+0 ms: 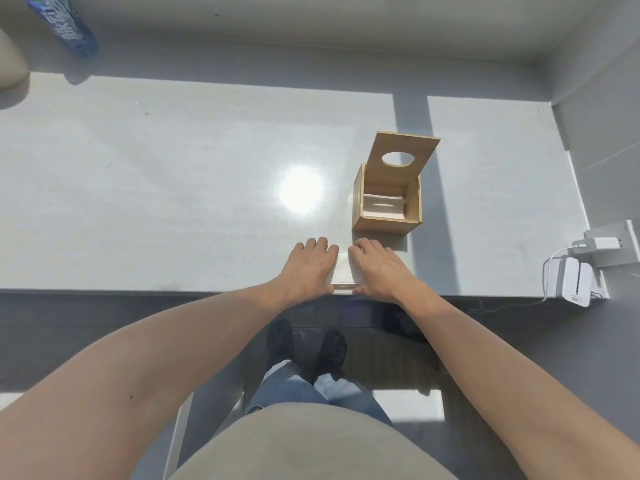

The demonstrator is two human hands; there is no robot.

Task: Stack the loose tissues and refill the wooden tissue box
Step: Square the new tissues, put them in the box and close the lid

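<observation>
You're squaring the tissue stack at the table edge, just in front of the open wooden box. Your left hand and right hand clasp its sides, fingers curled. Next, lift it level into the box.

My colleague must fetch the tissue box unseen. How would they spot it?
On the pale table, look right of the bright glare spot, just beyond the two hands. The wooden tissue box stands there, its lid, with an oval hole, raised, white tissues inside.

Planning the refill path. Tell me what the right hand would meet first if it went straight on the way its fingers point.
Probably the wooden tissue box, just beyond the right hand; depth is uncertain.
</observation>
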